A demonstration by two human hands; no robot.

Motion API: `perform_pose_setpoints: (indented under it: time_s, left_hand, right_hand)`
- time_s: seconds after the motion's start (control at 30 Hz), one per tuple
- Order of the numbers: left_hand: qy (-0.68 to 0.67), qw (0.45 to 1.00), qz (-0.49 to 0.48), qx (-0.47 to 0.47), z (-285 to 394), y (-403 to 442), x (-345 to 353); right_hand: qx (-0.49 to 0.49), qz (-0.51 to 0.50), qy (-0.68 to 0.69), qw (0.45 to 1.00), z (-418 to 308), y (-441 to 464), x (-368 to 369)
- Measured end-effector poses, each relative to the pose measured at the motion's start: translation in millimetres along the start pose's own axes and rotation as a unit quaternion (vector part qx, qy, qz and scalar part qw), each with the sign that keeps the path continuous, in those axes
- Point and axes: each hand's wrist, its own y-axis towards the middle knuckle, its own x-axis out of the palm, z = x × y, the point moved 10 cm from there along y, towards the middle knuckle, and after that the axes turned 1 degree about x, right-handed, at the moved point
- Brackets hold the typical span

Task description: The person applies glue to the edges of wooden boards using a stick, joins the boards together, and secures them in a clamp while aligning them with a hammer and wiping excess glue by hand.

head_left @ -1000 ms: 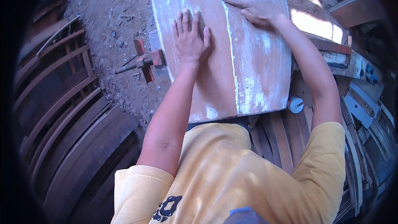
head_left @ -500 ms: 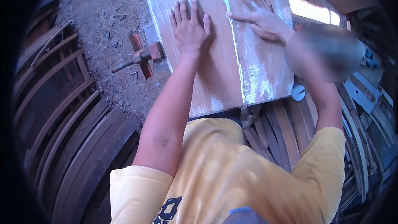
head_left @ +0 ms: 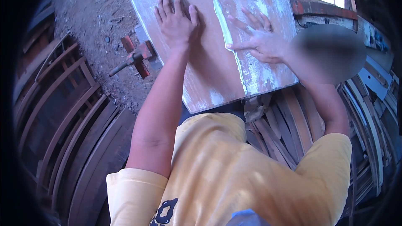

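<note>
A wooden panel (head_left: 209,69) with whitish smears lies before me, and a bead of white glue-like paste (head_left: 218,11) runs down its length. On the left part of the panel my left hand (head_left: 176,25) rests flat, fingers stretched and holding nothing. My right hand (head_left: 261,42) is over the right part with its fingers spread. Its thumb points left, and the tip touches the paste. Above the thumb the bead looks wider and smeared; below, it is thinner and uneven.
A red clamp with a screw rod (head_left: 136,56) sits at the panel's left edge. Stacked curved wooden pieces (head_left: 63,113) stand at left. Wooden strips (head_left: 289,117) lie below right of the panel. A red bar (head_left: 326,10) is at the upper right. A blurred patch hides my right wrist area.
My right thumb has slid down along the paste towards me, and the bead above it is broader. My left hand stays flat on the panel. The view has shifted slightly.
</note>
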Motion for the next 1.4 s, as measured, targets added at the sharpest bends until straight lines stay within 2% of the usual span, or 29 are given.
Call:
perform_pose_setpoints:
  time_s: [0.3, 0.43, 0.5, 0.63, 0.73, 0.8, 0.87, 0.97, 1.0, 1.07, 1.13, 1.17, 1.2, 1.27, 1.3, 1.33, 1.4]
  left_hand:
    - [0.003, 1.000, 0.000, 0.006, 2, -1, 1]
    - [0.000, 1.000, -0.001, 0.008, 2, -2, 2]
    - [0.003, 1.000, -0.002, 0.012, 2, -2, 2]
    - [-0.003, 1.000, -0.007, 0.011, 2, -2, 4]
    - [-0.013, 1.000, -0.014, 0.010, 1, -2, 5]
    - [-0.024, 0.999, -0.013, 0.019, 1, -2, 6]
    - [-0.035, 0.999, -0.007, 0.019, -5, -5, 5]
    - [-0.133, 0.989, -0.009, 0.059, -8, -8, -3]
    - [-0.134, 0.989, -0.003, 0.066, -12, -14, -15]
    - [-0.254, 0.955, -0.106, 0.108, -11, -40, -32]
    - [-0.262, 0.934, -0.129, 0.204, -10, -83, -86]
    - [-0.215, 0.934, -0.133, 0.252, -18, -105, -112]
    - [-0.165, 0.930, -0.138, 0.297, -29, -129, -136]
    - [-0.158, 0.928, -0.179, 0.287, -80, -170, -167]
    - [-0.135, 0.941, -0.191, 0.244, -117, -189, -181]
    - [-0.114, 0.953, -0.199, 0.200, -154, -205, -191]
    - [-0.056, 0.975, -0.205, 0.068, -237, -239, -214]
  right_hand:
    - [0.026, -0.061, 0.052, 0.996, -26, -51, 35]
    - [0.023, -0.034, 0.081, 0.996, -43, -72, 42]
    - [0.054, -0.094, 0.091, 0.990, -50, -84, 48]
    - [0.080, -0.024, 0.110, 0.990, -69, -115, 62]
    - [0.143, 0.000, 0.144, 0.979, -89, -143, 71]
    - [0.225, 0.041, 0.189, 0.955, -101, -166, 82]
    - [0.304, 0.181, 0.223, 0.908, -120, -194, 82]
    - [0.379, 0.362, 0.239, 0.817, -144, -235, 85]
    - [0.424, 0.390, 0.229, 0.785, -153, -250, 96]
    - [0.455, 0.478, 0.352, 0.664, -163, -271, 134]
    - [0.507, 0.514, 0.424, 0.547, -170, -281, 184]
    - [0.501, 0.532, 0.480, 0.485, -173, -278, 203]
    - [0.493, 0.530, 0.488, 0.489, -173, -271, 217]
    - [0.508, 0.510, 0.545, 0.430, -170, -254, 263]
    - [0.529, 0.498, 0.555, 0.405, -168, -242, 275]
    - [0.471, 0.519, 0.616, 0.358, -161, -223, 304]
    - [0.512, 0.488, 0.592, 0.386, -164, -195, 319]
